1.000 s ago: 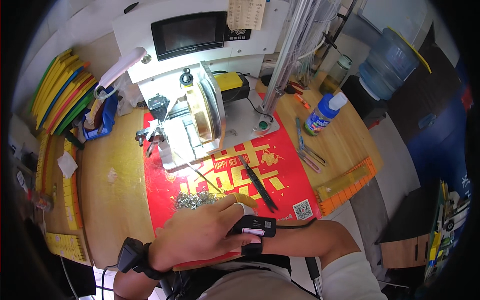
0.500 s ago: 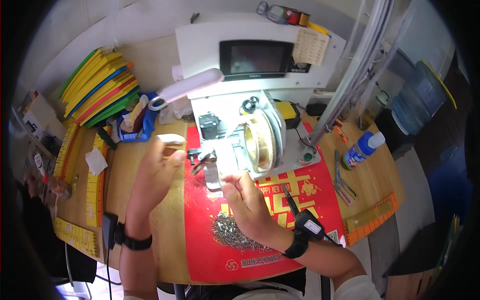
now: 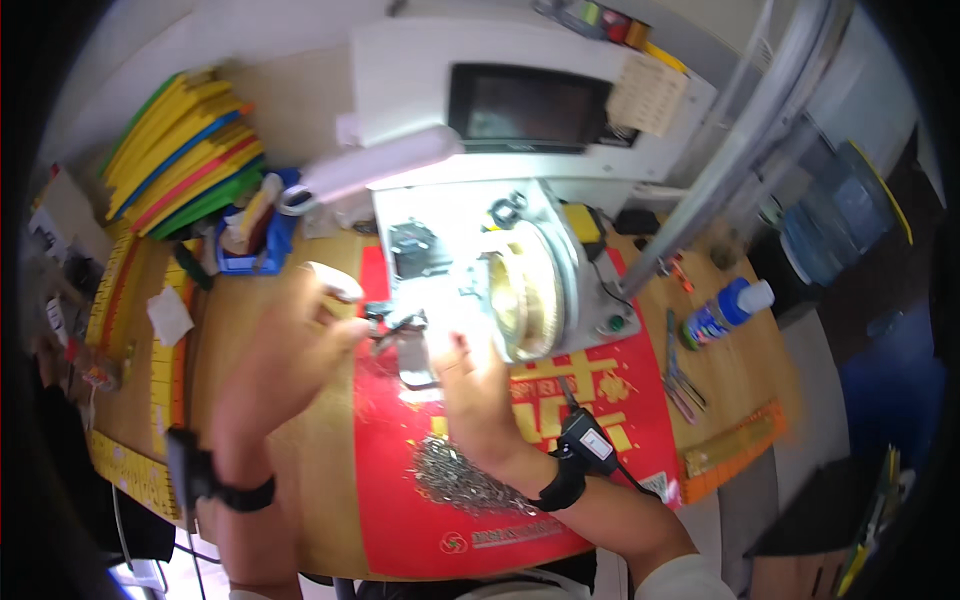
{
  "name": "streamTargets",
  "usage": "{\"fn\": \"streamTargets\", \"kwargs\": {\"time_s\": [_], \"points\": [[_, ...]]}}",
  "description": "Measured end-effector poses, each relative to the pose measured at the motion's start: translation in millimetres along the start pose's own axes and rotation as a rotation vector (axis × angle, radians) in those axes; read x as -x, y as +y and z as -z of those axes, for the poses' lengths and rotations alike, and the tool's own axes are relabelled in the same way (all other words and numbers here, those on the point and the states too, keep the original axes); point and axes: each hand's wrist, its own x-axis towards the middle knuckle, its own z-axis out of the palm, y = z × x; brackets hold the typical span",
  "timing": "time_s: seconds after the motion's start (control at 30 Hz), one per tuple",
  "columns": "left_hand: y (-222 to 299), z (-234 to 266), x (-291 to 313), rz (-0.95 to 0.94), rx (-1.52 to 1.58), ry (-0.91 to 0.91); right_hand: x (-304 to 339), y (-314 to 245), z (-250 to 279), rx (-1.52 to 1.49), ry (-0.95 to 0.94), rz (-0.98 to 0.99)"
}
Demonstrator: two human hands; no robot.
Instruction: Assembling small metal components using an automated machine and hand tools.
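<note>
A white benchtop machine (image 3: 430,215) stands before me, a large flanged reel (image 3: 535,290) wound with a pale golden strip on its front. My left hand (image 3: 290,350) is closed at the machine's left side. Between its fingers is a small round roll (image 3: 335,283) with a pale rim and a brownish-gold side. Small dark metal parts (image 3: 395,325) of the machine sit just right of those fingertips. My right hand (image 3: 475,390) is at the machine's front, left of the reel, fingers bent together. Glare and blur hide what they pinch, if anything. Below lies a heap of small silvery metal pieces (image 3: 465,478).
A red printed mat (image 3: 400,530) covers the middle of the wooden table. Pliers (image 3: 682,370) and a blue spray can (image 3: 725,312) are at the right. Yellow strips (image 3: 165,370), a blue bin (image 3: 255,262) and stacked coloured sheets (image 3: 180,155) stand left. A lamp arm (image 3: 380,165) overhangs.
The view has shifted and blurred slightly. My right hand has risen and turned a little toward the machine, its fingers now in the glare. My left hand still holds the roll.
</note>
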Motion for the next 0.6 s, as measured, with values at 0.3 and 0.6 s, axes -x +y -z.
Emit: {"fn": "streamTargets", "kwargs": {"time_s": [0.3, 0.6], "points": [[125, -69, 68, -0.594, -0.020, -0.517, 66, 10, 17, 0.741, -0.886, 0.498], [161, -99, 70, -0.649, 0.227, -0.795, 124, -18, 46, 0.562, -0.716, 0.347]]}}
